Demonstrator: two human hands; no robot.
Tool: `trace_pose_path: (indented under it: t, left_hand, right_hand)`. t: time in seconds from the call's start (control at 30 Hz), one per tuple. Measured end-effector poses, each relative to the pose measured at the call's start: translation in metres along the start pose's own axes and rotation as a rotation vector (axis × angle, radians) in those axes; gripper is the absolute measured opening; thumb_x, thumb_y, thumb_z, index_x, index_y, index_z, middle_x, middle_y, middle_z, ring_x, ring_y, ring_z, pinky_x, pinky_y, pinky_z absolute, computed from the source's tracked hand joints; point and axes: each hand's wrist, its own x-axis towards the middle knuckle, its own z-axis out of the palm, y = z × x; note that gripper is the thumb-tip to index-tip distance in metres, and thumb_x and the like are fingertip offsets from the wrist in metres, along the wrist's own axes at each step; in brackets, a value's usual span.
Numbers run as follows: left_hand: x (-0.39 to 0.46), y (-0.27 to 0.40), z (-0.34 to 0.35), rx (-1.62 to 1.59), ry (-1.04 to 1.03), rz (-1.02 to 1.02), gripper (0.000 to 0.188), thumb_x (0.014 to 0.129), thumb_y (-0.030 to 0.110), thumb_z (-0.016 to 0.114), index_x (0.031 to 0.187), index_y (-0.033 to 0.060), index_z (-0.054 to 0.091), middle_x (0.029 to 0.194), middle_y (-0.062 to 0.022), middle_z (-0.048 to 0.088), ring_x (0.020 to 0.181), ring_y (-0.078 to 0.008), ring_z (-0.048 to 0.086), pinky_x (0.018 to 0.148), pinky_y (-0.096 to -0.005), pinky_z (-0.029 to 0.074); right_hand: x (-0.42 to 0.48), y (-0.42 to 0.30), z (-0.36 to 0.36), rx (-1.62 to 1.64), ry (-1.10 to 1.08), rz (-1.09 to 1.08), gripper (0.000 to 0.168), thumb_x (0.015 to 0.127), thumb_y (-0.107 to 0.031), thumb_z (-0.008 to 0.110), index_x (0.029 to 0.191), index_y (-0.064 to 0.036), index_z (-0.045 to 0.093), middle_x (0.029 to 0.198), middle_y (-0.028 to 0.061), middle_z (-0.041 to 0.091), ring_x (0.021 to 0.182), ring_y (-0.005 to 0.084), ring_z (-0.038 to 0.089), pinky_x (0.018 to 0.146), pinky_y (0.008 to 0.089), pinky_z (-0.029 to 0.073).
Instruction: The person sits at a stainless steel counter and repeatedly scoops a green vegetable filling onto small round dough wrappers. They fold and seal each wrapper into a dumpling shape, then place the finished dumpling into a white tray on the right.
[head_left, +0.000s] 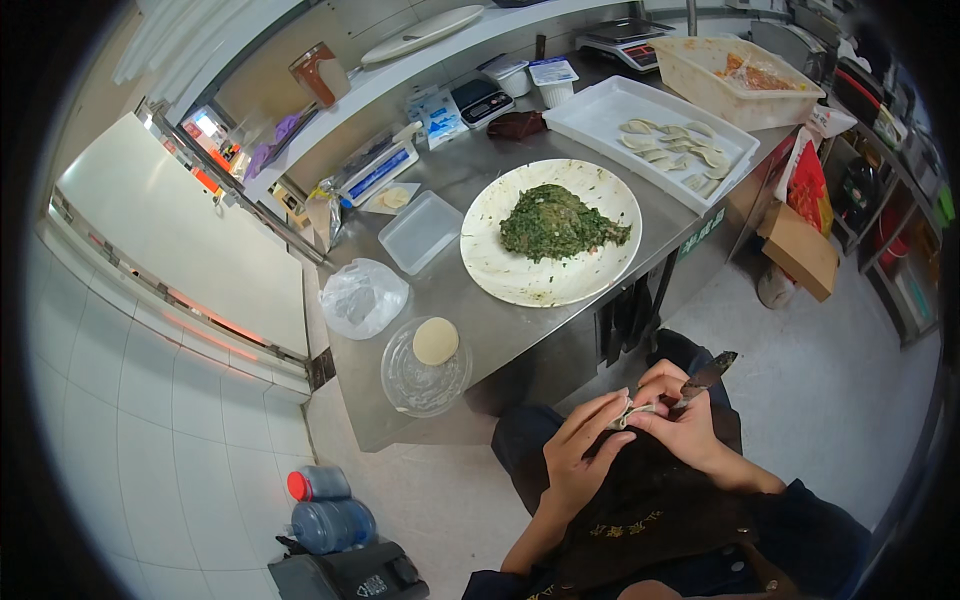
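Above my lap, my left hand (583, 442) and my right hand (679, 420) pinch a partly folded dumpling (628, 415) between their fingertips. A filling spatula (709, 379), its blade smeared with dark bits, is also held in my right hand and points up to the right. On the steel table, a large white plate (480, 259) bears a mound of chopped green filling (559, 221). A round dumpling wrapper (436, 341) lies on a clear plastic lid (420, 386) near the table's corner. Several shaped dumplings (675, 142) lie in a white tray (592, 112) at the back right.
Beside the plate are a clear plastic container (420, 232) and a plastic bag (364, 298). A cream tub (727, 101) and a kitchen scale (622, 41) stand behind the tray. Below left, water bottles (330, 525) lie near a dark bin (352, 574). A cardboard box (799, 251) is at right.
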Motion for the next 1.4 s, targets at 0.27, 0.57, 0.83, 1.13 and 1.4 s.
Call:
trace_pose_path:
  t: [0.27,0.57,0.83,1.13,1.4]
  left_hand:
    - [0.002,0.000,0.005,-0.017,0.064,-0.020,0.025,0.078,-0.006,0.067,0.103,-0.0023,0.065,0.105,-0.0147,0.065,0.092,-0.0215,0.066,0.080,-0.0270,0.051]
    - [0.009,-0.003,0.005,-0.048,0.074,0.042,0.020,0.078,-0.009,0.065,0.098,-0.0034,0.064,0.100,-0.0162,0.067,0.091,-0.0220,0.066,0.079,-0.0265,0.052]
    - [0.003,-0.011,0.026,-0.068,0.387,0.124,0.013,0.081,-0.008,0.062,0.093,-0.0067,0.063,0.094,-0.0211,0.067,0.085,-0.0248,0.067,0.079,-0.0299,0.053]
    - [-0.006,-0.016,0.038,-0.225,0.484,0.034,0.010,0.084,-0.006,0.060,0.093,-0.0067,0.062,0.097,-0.0220,0.066,0.084,-0.0219,0.067,0.068,-0.0269,0.055]
    - [-0.002,-0.013,0.028,-0.106,0.479,0.053,0.019,0.082,-0.006,0.063,0.100,-0.0055,0.062,0.102,-0.0181,0.065,0.083,-0.0169,0.064,0.061,-0.0216,0.052]
  right_hand:
    - [0.002,-0.001,0.001,-0.024,0.050,-0.018,0.018,0.073,0.001,0.073,0.090,-0.001,0.068,0.086,0.0015,0.052,0.064,0.0044,0.042,0.055,0.0174,0.033]
    - [0.016,-0.007,-0.012,-0.182,-0.065,-0.267,0.018,0.070,0.004,0.074,0.086,-0.001,0.070,0.090,0.0071,0.052,0.069,0.0123,0.051,0.059,0.0229,0.040]
    - [0.015,0.008,-0.004,0.039,0.045,-0.245,0.026,0.070,0.004,0.073,0.095,-0.003,0.070,0.094,0.0046,0.055,0.067,0.0072,0.046,0.057,0.0199,0.035]
    - [-0.001,0.018,0.007,-0.031,0.264,-0.190,0.013,0.075,0.004,0.067,0.086,-0.001,0.071,0.080,0.0052,0.059,0.063,0.0060,0.045,0.056,0.0190,0.034]
    - [0.011,0.014,0.010,0.316,0.010,0.057,0.049,0.079,0.001,0.066,0.126,0.000,0.054,0.086,-0.0005,0.058,0.068,0.0032,0.043,0.062,0.0172,0.038]
